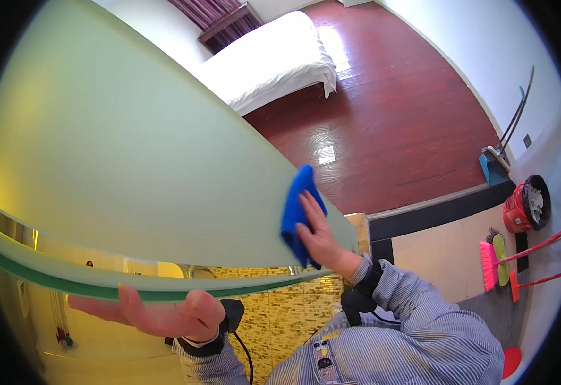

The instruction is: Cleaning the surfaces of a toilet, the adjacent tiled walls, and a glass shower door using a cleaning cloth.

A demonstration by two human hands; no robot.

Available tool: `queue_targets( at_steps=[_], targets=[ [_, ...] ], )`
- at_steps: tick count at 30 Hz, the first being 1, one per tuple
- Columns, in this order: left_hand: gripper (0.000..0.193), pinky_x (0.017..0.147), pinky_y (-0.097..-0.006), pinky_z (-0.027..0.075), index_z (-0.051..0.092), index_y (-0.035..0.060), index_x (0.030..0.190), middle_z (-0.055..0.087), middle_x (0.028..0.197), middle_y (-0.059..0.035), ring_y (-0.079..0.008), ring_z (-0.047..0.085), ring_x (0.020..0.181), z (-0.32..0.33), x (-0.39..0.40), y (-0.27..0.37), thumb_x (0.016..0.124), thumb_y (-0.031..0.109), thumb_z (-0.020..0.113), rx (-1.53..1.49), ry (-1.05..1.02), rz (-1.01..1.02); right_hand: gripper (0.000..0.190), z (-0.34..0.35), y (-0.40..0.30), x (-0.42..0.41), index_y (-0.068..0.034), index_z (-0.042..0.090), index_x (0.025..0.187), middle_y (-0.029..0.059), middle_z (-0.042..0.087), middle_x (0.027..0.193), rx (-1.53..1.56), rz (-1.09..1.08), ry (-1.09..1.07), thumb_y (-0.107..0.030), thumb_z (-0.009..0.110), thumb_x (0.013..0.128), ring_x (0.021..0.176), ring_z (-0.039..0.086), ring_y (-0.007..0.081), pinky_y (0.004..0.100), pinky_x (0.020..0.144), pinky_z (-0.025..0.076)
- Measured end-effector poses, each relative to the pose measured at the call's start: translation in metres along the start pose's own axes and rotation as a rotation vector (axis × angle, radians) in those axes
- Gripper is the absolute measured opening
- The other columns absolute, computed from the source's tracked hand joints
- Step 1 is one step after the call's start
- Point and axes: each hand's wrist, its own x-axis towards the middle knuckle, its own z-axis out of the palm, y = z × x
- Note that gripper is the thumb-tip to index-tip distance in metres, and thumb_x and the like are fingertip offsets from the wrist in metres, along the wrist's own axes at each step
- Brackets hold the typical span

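Note:
A blue cloth point(294, 216) lies folded against a frosted glass panel point(131, 144). My right hand point(321, 240) holds it there, fingers spread over the cloth near the panel's right end. Along the lower side of the glass runs a thick green edge point(165, 294). My left hand point(160, 315) is at that edge, its palm and fingers stretched out, the thumb and one fingertip overlapping the rim. How firmly it presses on the glass cannot be told. Both wrists wear black straps with cables.
Beyond the glass are a bed with a white sheet point(280, 57) and a red wooden floor point(386, 125). To the right stand a dustpan point(492, 166), a red bin point(517, 211) with a black liner, and a pink broom point(488, 265). Mosaic tiles point(270, 322) show below.

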Motion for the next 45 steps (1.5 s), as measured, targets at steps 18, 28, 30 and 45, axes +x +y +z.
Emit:
queue_targets(
  at_steps=[18,28,30,45],
  targets=[
    [0.063,0.105,-0.0565,0.02,0.036,0.0033,0.132,0.019,0.145,-0.0235,-0.0406,0.014,0.135,0.002,0.004,0.002,0.091,0.052,0.035,0.068,0.011,-0.048,0.059,-0.003,-0.042,0.049,-0.011,0.049,0.127,0.0201,0.03,0.143,-0.057,-0.552,-0.139,-0.047,0.055,0.082,0.133,0.02,0.0445,0.0535,0.106,0.017],
    [0.057,0.102,-0.0621,0.02,0.034,0.0049,0.132,0.011,0.145,-0.026,-0.0411,0.014,0.135,-0.013,-0.001,-0.003,0.087,0.039,0.041,0.19,-0.022,0.02,0.047,-0.015,0.165,-0.061,-0.005,0.038,0.133,0.0206,0.036,0.138,-0.19,0.267,0.176,-0.013,0.049,0.088,0.128,0.033,0.0373,0.0415,0.106,0.027],
    [0.056,0.103,-0.0627,0.019,0.033,0.0068,0.132,0.009,0.146,-0.0254,-0.0406,0.013,0.135,-0.015,-0.003,-0.006,0.088,0.04,0.042,0.198,-0.037,0.03,0.045,-0.012,0.2,-0.07,-0.004,0.038,0.133,0.0209,0.041,0.134,-0.187,0.52,0.222,-0.02,0.045,0.091,0.125,0.038,0.0356,0.0387,0.105,0.029],
    [0.052,0.099,-0.0649,0.026,0.032,0.0145,0.131,0.024,0.139,-0.0262,-0.0414,0.026,0.131,-0.023,0.02,-0.013,0.09,0.038,0.052,0.51,-0.235,0.723,0.042,0.021,0.016,0.102,-0.003,0.051,0.122,0.0195,0.054,0.119,-0.003,-0.031,0.257,-0.022,0.056,0.086,0.112,0.05,0.0346,0.0413,0.098,0.035]
  ],
)
